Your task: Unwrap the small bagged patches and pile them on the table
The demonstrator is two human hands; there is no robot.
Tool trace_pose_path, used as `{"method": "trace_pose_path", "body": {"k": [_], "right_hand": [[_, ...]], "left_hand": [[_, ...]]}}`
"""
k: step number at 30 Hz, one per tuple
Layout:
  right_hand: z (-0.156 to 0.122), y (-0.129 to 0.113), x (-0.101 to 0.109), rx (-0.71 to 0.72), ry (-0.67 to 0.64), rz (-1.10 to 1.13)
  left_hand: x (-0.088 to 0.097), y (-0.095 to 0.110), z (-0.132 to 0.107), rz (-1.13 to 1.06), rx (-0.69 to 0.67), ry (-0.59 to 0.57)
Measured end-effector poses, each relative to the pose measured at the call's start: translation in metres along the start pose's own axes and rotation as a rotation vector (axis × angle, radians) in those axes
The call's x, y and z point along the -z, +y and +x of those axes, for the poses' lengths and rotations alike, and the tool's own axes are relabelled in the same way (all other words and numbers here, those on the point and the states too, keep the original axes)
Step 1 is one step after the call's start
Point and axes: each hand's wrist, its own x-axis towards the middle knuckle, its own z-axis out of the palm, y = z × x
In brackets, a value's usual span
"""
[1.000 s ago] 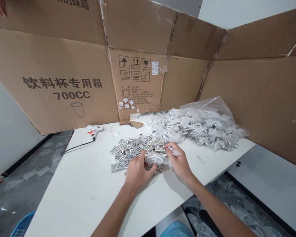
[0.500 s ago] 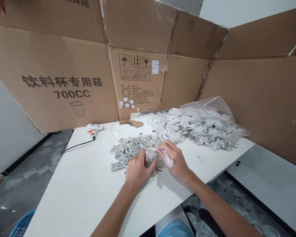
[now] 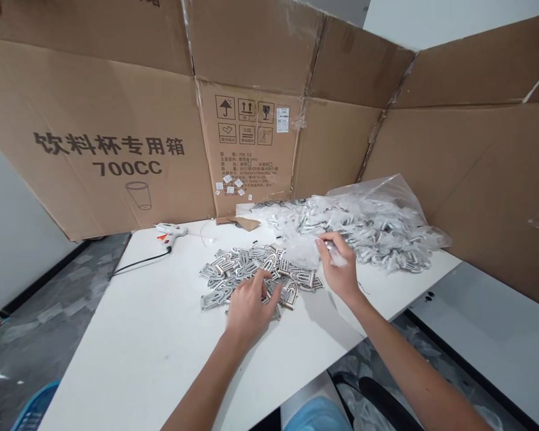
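A pile of silver metal buckle-like pieces (image 3: 224, 278) is spread on the white table. At its near edge rests my left hand (image 3: 250, 302), fingers apart and touching the pieces, with nothing visible gripped. My right hand (image 3: 340, 267) is raised to the right of the pile, thumb and fingers pinching a thin clear plastic bag (image 3: 303, 250). The bag hangs out to the left over the pile's far right side and looks flat, without metal in it. Behind lies a large heap of plastic-wrapped pieces (image 3: 368, 233) in a big clear sack.
Tall cardboard panels (image 3: 117, 120) stand along the back and right of the table (image 3: 161, 347). A white glue gun (image 3: 170, 235) with a black cord lies at the back left. A torn cardboard scrap (image 3: 238, 222) sits beside the panels. A blue basket (image 3: 36, 410) is on the floor.
My right hand has moved up and right with the plastic bag, away from my left hand. The metal pieces that were in the bag now lie on the pile. My left hand has opened.
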Motion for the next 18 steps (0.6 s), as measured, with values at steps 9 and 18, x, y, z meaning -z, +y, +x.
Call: {"method": "trace_pose_path", "body": {"k": [9, 18], "right_hand": [[-0.023, 0.031, 0.04, -0.579, -0.055, 0.383], [-0.081, 0.102, 0.18, -0.937, -0.154, 0.266]], "left_hand": [[0.001, 0.001, -0.001, 0.011, -0.02, 0.006], [0.001, 0.003, 0.0, 0.032, -0.046, 0.006]]}}
